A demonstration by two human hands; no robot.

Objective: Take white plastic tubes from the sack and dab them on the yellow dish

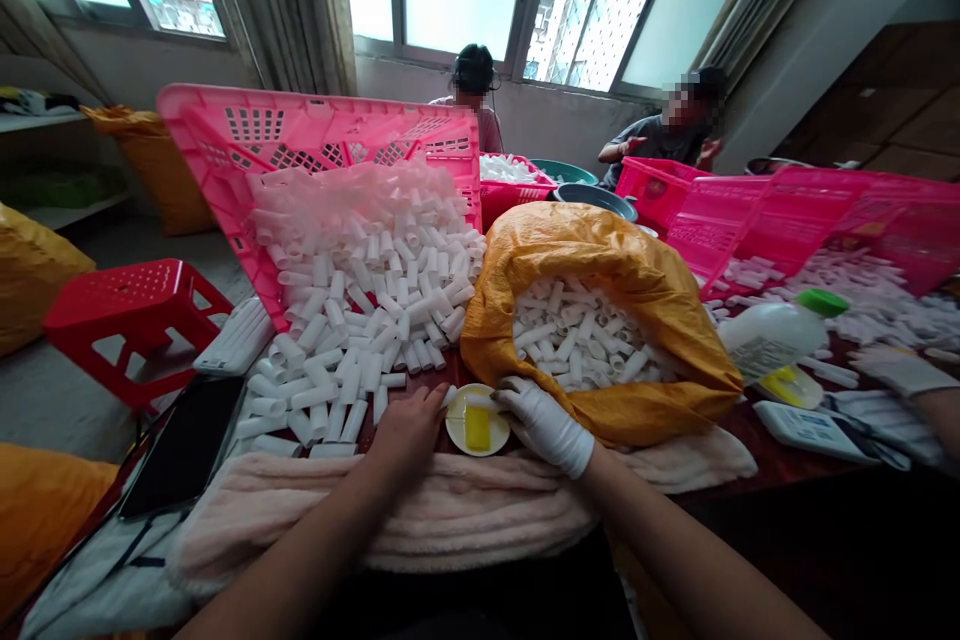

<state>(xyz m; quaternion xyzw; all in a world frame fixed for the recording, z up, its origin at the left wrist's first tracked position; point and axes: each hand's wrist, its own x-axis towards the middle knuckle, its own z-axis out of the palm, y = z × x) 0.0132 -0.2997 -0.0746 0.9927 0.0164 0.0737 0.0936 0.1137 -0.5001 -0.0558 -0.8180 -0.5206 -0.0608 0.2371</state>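
A white plastic tube (480, 401) lies level between my hands, above a small round plate (454, 428) with a yellow sponge-like block (477, 430) on it. My right hand (546, 423), in a white glove with bare fingertips, pinches the tube's right end. At the other end is my bare left hand (409, 432), its fingers closed around a small white end piece (450, 395); whether that is part of the same tube I cannot make out. Loose white tubes (349, 385) are heaped left of the plate. An orange woven sack (592, 230) of similar tubes (577, 335) stands beyond my right hand.
A tipped pink crate (202, 135) backs the tube heap. A pink towel (390, 520) lines the table edge. At left are a phone-like black slab (184, 445) and a red stool (142, 295). A green-capped bottle (776, 335) and a co-worker's gloved hand (900, 370) are at right.
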